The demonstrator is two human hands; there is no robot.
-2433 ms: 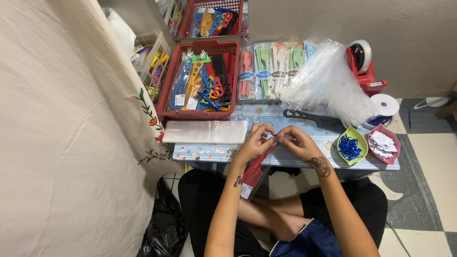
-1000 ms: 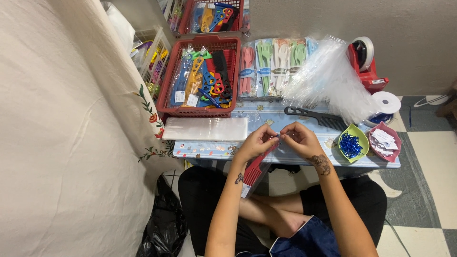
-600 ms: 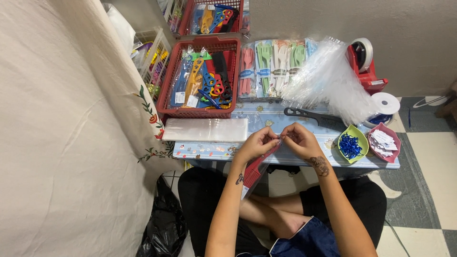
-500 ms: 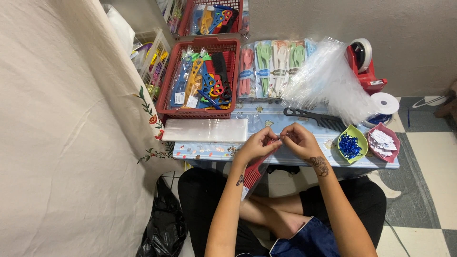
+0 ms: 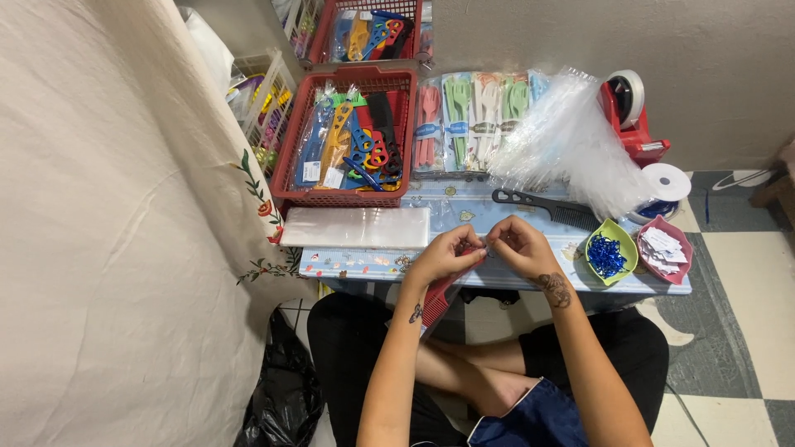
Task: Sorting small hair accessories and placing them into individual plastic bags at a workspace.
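Note:
My left hand [image 5: 443, 255] and my right hand [image 5: 517, 247] meet over the front edge of a low blue patterned table [image 5: 497, 207]. Between them they grip the top end of a red comb [image 5: 439, 296] that hangs down below my left wrist. The fingertips of both hands pinch at the same spot on the comb's end; what is between them is too small to tell. A black comb [image 5: 542, 205] lies on the table just beyond my hands.
A red basket [image 5: 286, 170] of coloured combs and scissors stands at the back left, with a stack of clear bags [image 5: 356, 227] before it. A heap of clear bags [image 5: 571, 141], a red tape dispenser [image 5: 629, 116], a green dish [image 5: 598, 236] of blue ties and a pink dish [image 5: 681, 244] of paper slips are on the right.
Both hands stay together at the table's front edge with the red comb; only small finger movements show.

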